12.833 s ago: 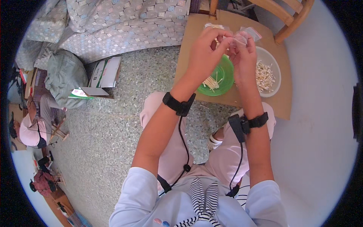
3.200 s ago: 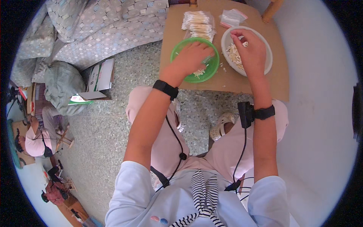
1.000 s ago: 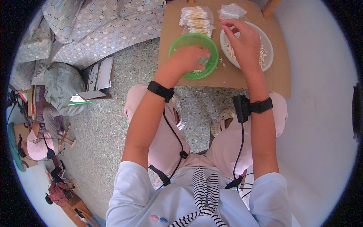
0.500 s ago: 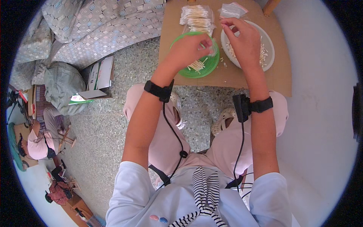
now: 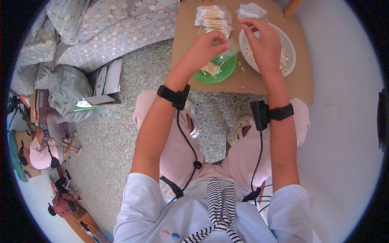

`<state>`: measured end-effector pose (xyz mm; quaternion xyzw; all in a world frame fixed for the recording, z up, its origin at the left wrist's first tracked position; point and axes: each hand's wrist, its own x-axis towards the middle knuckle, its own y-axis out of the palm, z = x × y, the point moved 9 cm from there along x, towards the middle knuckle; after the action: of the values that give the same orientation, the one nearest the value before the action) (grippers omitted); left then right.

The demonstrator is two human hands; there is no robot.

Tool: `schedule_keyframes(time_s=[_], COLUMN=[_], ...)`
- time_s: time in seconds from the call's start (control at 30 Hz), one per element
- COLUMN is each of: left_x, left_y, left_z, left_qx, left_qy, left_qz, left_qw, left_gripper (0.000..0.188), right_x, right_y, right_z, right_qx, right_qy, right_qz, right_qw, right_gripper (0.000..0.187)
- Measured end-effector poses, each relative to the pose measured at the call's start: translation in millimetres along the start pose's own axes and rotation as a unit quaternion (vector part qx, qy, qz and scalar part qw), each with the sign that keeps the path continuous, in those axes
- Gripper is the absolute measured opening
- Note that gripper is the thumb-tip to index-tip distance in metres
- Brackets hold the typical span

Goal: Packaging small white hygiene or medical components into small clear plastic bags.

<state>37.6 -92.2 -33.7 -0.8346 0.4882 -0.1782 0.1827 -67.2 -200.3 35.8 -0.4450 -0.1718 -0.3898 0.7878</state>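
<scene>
While the left hand [image 5: 206,47] pinches a bag [image 5: 231,50] at the two o'clock of the basket [image 5: 222,77], what the right hand [image 5: 265,42], apart, holds is unclear; light, slippery plastic seems best edge-gripped.

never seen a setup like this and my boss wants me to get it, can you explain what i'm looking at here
There is no robot here: these are a person's own bare hands. The camera is worn on the head, the left of a side-by-side pair, looking down; its fisheye lens bends straight edges near the rim. Black straps circle both wrists.

On the brown board stand a green basket and a white bowl, both with cotton swabs inside. Beyond them lie packed swabs and clear bags.

The left hand, above the basket, seems to pinch a clear plastic bag. The right hand is over the bowl, fingertips together; whether they hold anything is too small to tell.
</scene>
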Motion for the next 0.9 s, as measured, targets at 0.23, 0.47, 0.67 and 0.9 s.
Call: schedule_keyframes(time_s=[0.23, 0.47, 0.67, 0.9], left_x=[-6, -5, -10, -7], left_y=[26, 22, 19, 20], left_z=[14, 22, 23, 24], left_qx=[0.070, 0.146, 0.166, 0.190], left_qy=[0.012, -0.078, -0.109, -0.076], left_qz=[0.071, 0.048, 0.031, 0.015], left_qw=[0.995, 0.985, 0.980, 0.979], left_gripper=[0.033, 0.055, 0.052, 0.042], right_x=[-1, -3, -3, -1], right_y=[-1, -2, -3, -1], right_z=[3, -4, -1, 0], right_qx=[-0.013, -0.007, -0.022, -0.020], right_qy=[-0.007, 0.003, -0.014, -0.013], right_qz=[-0.006, -0.001, -0.009, -0.007], right_qw=[1.000, 1.000, 1.000, 1.000], right_gripper=[0.014, 0.014, 0.014, 0.014])
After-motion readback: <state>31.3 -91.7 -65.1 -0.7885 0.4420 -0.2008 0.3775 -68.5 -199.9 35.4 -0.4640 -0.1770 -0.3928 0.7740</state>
